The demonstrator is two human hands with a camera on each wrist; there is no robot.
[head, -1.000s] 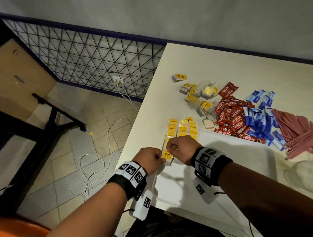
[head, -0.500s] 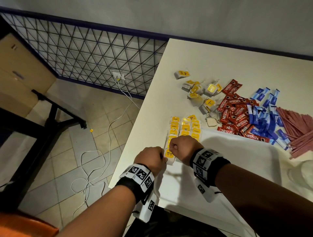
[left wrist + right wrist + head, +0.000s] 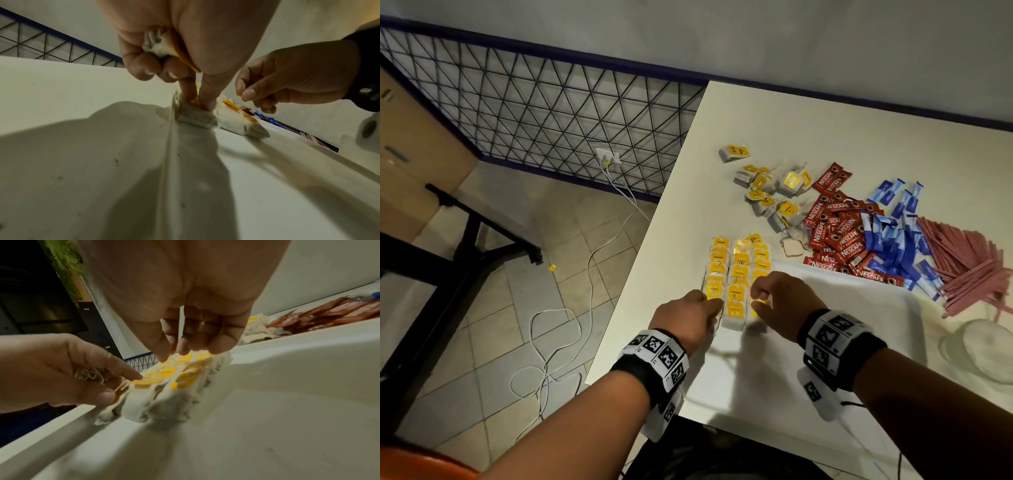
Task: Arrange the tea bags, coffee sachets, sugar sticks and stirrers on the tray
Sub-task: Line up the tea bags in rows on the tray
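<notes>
The tea bags (image 3: 736,274), light, soft and easily crumpled, lie in three rows at the tray's (image 3: 859,308) left end, best pinched by their edges, as the left hand (image 3: 688,318) pinches one while the right hand (image 3: 780,301) hovers, fingers loosely curled, empty.

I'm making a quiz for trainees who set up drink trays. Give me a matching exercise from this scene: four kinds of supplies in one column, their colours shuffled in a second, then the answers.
Things:
1. tea bags
2. coffee sachets
3. sugar sticks
4. stirrers

Colours:
A. blue and white
B. pink
C. white with yellow tags
D. red

Pairs: 1-C, 2-D, 3-A, 4-B
</notes>
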